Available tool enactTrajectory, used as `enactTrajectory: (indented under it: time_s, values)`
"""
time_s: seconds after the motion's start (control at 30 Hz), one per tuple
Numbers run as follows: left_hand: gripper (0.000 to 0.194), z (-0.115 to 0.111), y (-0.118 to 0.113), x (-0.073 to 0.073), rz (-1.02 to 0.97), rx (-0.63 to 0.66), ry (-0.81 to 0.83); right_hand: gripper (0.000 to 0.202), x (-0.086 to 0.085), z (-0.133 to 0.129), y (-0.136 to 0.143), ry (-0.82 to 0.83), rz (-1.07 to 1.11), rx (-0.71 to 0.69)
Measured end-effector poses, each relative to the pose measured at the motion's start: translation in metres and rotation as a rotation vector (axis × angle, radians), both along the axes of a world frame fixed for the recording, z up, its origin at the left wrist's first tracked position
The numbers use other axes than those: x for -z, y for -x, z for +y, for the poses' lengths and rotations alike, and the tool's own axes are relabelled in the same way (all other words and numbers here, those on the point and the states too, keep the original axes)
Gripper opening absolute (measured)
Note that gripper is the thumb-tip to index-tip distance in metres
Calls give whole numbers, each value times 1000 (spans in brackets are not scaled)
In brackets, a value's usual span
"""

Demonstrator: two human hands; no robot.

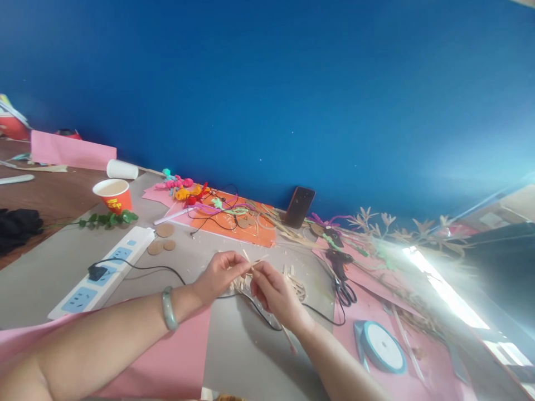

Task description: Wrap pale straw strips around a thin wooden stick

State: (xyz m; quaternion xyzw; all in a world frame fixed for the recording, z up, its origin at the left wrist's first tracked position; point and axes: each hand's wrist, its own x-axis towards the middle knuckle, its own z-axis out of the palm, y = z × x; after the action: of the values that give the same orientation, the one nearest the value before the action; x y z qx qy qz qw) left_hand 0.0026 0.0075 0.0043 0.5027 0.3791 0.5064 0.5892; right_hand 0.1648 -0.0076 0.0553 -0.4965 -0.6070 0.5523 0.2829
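Over the surface (234,362), left hand (221,273): pinching crossed pale strips (247,258), fingertips closed
Right hand (273,291): pinching the same strips, fingers curling
Loose strips (296,285): lying beside right hand
Scissors (345,291): resting farther right

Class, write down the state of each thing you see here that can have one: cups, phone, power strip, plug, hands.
Red cup: upright
White cup: on its side
Phone: propped up, screen dark
Power strip: plug inserted
Black plug: in the power strip
Left hand: pinching thin strips
Right hand: pinching too
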Motion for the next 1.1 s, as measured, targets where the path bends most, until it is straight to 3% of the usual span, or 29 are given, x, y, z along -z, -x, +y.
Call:
enactTrajectory:
  time_s: [0.3, 0.53, 0.8, 1.1]
  values:
    - [26, -2, -2, 0, -5, 58, 13, 28, 3, -3, 1, -52, -49, 50]
    - [27, -3, 0, -4, 42, 74, -20, 34, 5, -1, 3, 86, 15, 53]
    - [27, -4, 0, -4, 67, 80, -40, 37, 8, -1, 6, 131, 53, 124]
    - [25, -3, 4, -8, 140, 69, -82, 35, 3, 5, -1, 362, 324, 125]
